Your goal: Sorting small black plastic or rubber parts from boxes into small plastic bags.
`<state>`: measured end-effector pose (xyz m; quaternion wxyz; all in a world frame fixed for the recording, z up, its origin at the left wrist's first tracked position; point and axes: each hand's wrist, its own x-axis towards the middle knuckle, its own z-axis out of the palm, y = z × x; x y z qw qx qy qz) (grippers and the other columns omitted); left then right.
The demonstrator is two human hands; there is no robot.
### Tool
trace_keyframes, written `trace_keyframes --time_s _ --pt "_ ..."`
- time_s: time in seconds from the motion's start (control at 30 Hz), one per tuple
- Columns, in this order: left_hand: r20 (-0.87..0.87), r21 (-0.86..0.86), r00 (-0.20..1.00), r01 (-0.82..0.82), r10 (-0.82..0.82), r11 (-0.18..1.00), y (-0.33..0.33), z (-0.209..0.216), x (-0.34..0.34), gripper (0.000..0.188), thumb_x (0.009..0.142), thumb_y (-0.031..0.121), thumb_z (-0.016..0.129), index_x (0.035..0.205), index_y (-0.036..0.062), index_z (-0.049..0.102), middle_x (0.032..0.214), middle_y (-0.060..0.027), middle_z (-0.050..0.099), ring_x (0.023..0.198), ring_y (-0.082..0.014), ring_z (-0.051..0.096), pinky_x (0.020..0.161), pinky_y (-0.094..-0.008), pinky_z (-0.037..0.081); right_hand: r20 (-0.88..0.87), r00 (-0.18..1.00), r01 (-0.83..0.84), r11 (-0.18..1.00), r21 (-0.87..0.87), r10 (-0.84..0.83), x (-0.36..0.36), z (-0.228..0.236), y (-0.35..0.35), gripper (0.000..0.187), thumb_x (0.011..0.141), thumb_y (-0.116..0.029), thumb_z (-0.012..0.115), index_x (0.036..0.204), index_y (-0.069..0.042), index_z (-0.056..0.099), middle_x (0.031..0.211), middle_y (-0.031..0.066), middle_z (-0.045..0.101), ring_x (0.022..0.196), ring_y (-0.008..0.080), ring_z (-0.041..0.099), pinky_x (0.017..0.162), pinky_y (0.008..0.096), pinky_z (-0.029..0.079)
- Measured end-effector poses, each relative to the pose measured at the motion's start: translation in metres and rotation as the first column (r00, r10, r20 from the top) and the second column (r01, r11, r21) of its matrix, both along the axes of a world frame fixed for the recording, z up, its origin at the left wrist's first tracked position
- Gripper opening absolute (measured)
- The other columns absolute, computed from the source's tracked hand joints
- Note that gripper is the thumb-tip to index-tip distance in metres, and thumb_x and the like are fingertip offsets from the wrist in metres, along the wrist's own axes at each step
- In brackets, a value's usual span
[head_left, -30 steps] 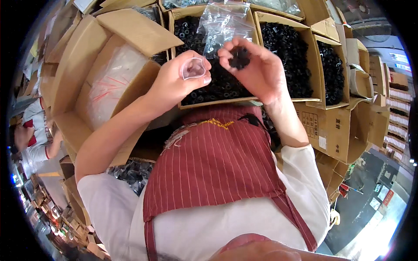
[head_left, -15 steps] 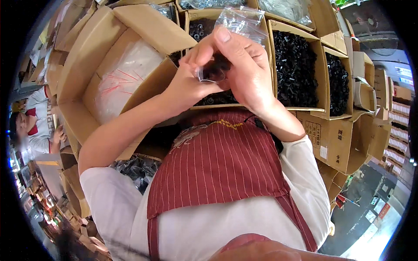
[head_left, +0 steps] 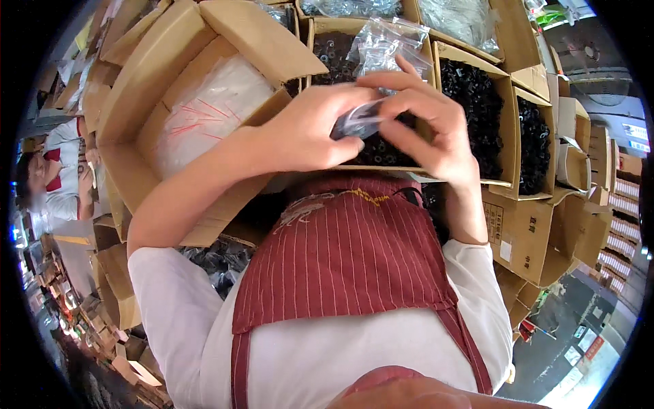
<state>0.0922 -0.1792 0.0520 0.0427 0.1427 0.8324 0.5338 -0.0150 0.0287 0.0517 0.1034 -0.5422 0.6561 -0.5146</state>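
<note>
My left hand (head_left: 310,129) is closed around a small clear plastic bag (head_left: 357,121) with dark contents, blurred by motion. On the bag's right edge, the curled fingers of my right hand (head_left: 436,123) pinch its clear film. Both hands are over a cardboard box (head_left: 381,168) of small black ring-like parts (head_left: 334,51). A pile of clear zip bags (head_left: 392,42) lies at that box's far side. To the left, an open carton (head_left: 153,61) holds flat clear bags (head_left: 231,88) with red strips.
Right of my hands, two boxes hold black plastic parts (head_left: 470,88) and more black parts (head_left: 533,146). Beyond them is a box of clear bags (head_left: 460,20). Dark bagged items (head_left: 218,262) lie by my left elbow. Another person (head_left: 61,170) is at far left.
The bag has turned from mouth-up to lying flatter in my left hand. My right hand has moved down and right, its fingers now at the bag's edge. The view has shifted slightly.
</note>
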Motion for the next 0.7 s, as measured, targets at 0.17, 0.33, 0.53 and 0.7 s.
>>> trace_keyframes --time_s 0.17,0.33,0.53,0.7 --pt "0.096 -0.581 0.965 -0.146 0.245 0.801 -0.055 0.054 -0.010 0.023 0.092 0.013 0.065 0.110 -0.0004 0.068 0.095 -0.0123 0.073 0.084 -0.0231 0.071 0.079 -0.0358 0.055 0.282 0.899 0.233 0.912 0.337 -0.334 -0.034 -0.042 0.028 0.016 0.090 -0.009 0.069 0.103 0.002 0.069 0.097 0.0070 0.072 0.089 0.0090 0.063 0.081 0.0270 0.051" --pt "-0.132 -0.916 0.899 -0.271 0.418 0.295 -0.127 0.064 -0.029 0.029 0.088 0.020 0.063 0.081 -0.0075 0.062 0.074 -0.0269 0.059 0.073 -0.0407 0.062 0.068 -0.0465 0.047 -0.487 0.796 0.543 0.780 0.311 -0.360 -0.082 -0.115 0.049 0.017 0.090 -0.012 0.066 0.106 -0.005 0.068 0.103 0.0069 0.070 0.098 0.0218 0.067 0.100 0.0407 0.044" --pt "0.217 -0.904 0.752 -0.085 0.622 0.418 -0.202 -0.034 -0.038 0.034 0.077 0.017 0.071 0.097 -0.0089 0.064 0.095 -0.0240 0.068 0.092 -0.0288 0.068 0.063 -0.0412 0.055 -0.596 0.587 0.704 0.709 0.042 -0.548 -0.076 -0.111 0.039 0.027 0.082 -0.005 0.063 0.110 -0.009 0.065 0.129 0.0139 0.059 0.125 0.0367 0.052 0.111 0.0654 0.029" --pt "0.343 -0.751 0.679 -0.217 0.649 0.624 -0.208 -0.040 -0.040 0.026 0.075 0.010 0.069 0.093 -0.0083 0.064 0.080 -0.0164 0.065 0.078 -0.0225 0.065 0.054 -0.0375 0.049 -0.463 0.705 0.582 0.811 -0.057 -0.538 -0.073 -0.100 0.044 0.031 0.081 -0.003 0.063 0.112 -0.006 0.065 0.122 0.0146 0.063 0.122 0.0348 0.056 0.111 0.0562 0.034"
